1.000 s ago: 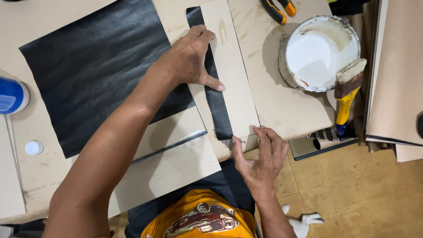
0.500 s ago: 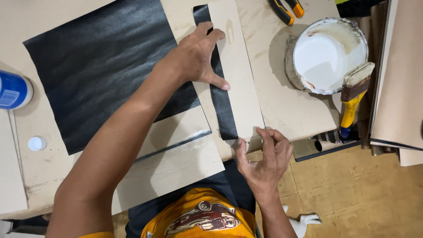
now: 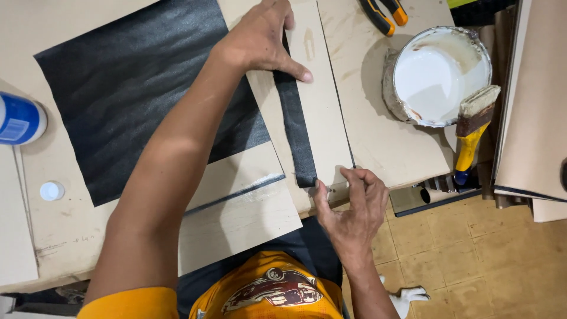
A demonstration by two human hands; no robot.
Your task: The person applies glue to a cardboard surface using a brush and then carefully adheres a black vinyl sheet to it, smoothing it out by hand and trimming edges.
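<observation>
Left hand [image 3: 260,41] is pressing flat, fingers spread, on a thin black textured strip [image 3: 295,127] lying along a cardboard panel [image 3: 322,112]. Right hand [image 3: 351,207] is pinching the strip's near end, fingers together. Strip looks light, floppy; best gripped at ends.

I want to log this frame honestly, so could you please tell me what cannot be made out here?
Head view only:
- Far end of the narrow black strip: hidden under the left hand and cut by the top edge.
- Blue cylindrical container: cut by the left edge.
- Black-and-orange tool handles: working end beyond the top edge.
- Whatever the right hand pinches: too small.
</observation>
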